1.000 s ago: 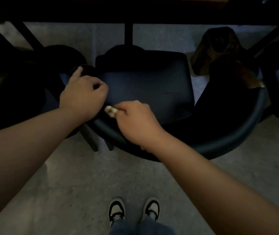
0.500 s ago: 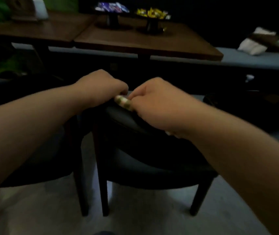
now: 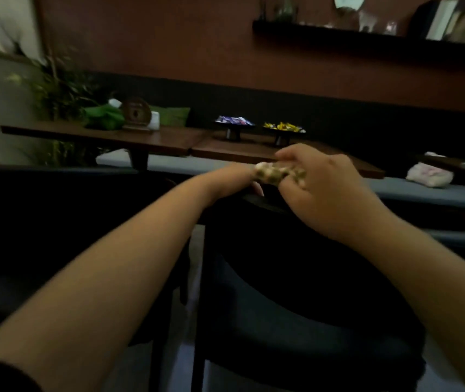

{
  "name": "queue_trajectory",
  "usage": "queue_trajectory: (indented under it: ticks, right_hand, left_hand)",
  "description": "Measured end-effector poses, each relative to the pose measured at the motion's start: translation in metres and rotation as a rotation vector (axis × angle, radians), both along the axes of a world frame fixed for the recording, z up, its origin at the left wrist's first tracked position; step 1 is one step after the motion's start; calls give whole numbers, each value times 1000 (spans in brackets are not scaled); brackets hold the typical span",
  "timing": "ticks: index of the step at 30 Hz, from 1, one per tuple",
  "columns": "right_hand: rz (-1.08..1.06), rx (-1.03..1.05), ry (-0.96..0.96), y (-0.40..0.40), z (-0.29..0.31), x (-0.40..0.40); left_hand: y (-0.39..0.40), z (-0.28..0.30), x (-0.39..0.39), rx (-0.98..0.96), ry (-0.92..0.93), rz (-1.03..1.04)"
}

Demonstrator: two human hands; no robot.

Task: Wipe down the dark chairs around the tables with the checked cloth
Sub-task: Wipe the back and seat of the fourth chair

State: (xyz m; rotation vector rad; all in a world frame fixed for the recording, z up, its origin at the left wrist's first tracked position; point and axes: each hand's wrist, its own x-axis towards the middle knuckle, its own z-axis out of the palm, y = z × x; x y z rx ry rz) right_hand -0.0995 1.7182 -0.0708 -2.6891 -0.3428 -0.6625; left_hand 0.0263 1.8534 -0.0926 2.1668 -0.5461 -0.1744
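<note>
A dark chair (image 3: 296, 292) with a curved back stands right in front of me, pushed toward the wooden tables. My right hand (image 3: 327, 190) holds the bunched checked cloth (image 3: 275, 172) just above the top rail of the chair's back. My left hand (image 3: 237, 179) rests on the same rail, its fingers mostly hidden behind the cloth and the rail. A second dark chair (image 3: 56, 222) stands to the left.
Two wooden tables (image 3: 169, 140) stand end to end, with two small stands of wrapped sweets (image 3: 259, 127) and a round wooden ornament (image 3: 136, 114). Behind them runs a grey bench (image 3: 423, 190) with folded cloths, a plant at left, a wall shelf above.
My view has swung up from the seat and floor to the tables and wall. My right hand has lifted the cloth slightly above the rail; my left hand stays on the chair back.
</note>
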Motion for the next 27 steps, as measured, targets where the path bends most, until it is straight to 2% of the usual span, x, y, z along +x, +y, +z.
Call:
queue_trajectory:
  ticks: [2, 3, 5, 8, 10, 13, 15, 19, 21, 22, 23, 24, 25, 27]
  right_hand:
    - [67, -163, -475, 4, -19, -9]
    - [107, -253, -642, 6, -31, -13]
    - [221, -491, -771, 11, -58, -13]
    - [243, -890, -751, 6, -88, -1]
    - [170, -1028, -736, 1, -95, 8]
    - [100, -1034, -750, 13, -97, 21]
    - [34, -1081, -747, 26, -104, 34]
    - [-34, -1115, -698, 45, -130, 62]
    - [14, -1169, -581, 49, -155, 70]
    - [47, -1203, -494, 49, -166, 72]
    - [74, -1223, -431, 49, -171, 73]
    - [70, -1240, -394, 53, -166, 71]
    - [46, -1233, -411, 58, -153, 70]
    - [-35, -1093, -581, 63, -117, 70]
  left_hand:
    - [6, -8, 11, 8, -16, 31]
    - [7, -13, 14, 43, -48, 55]
    - [12, -24, 27, 54, -138, 22]
    - [24, -34, 41, 55, -165, -76]
    - [28, -38, 50, 56, -154, -81]
    - [31, -44, 60, -47, -145, -75]
    - [32, -52, 68, -74, -209, -89]
    - [29, -68, 70, -211, -183, -107]
    - [29, -66, 68, -430, 41, -49]
    - [31, -64, 67, -464, 144, -37]
    - [32, -61, 66, -466, 153, -59]
    - [33, -63, 67, -430, 76, -108]
    - [33, -65, 68, -439, 68, -140]
    - [28, -73, 70, -467, 89, -121]
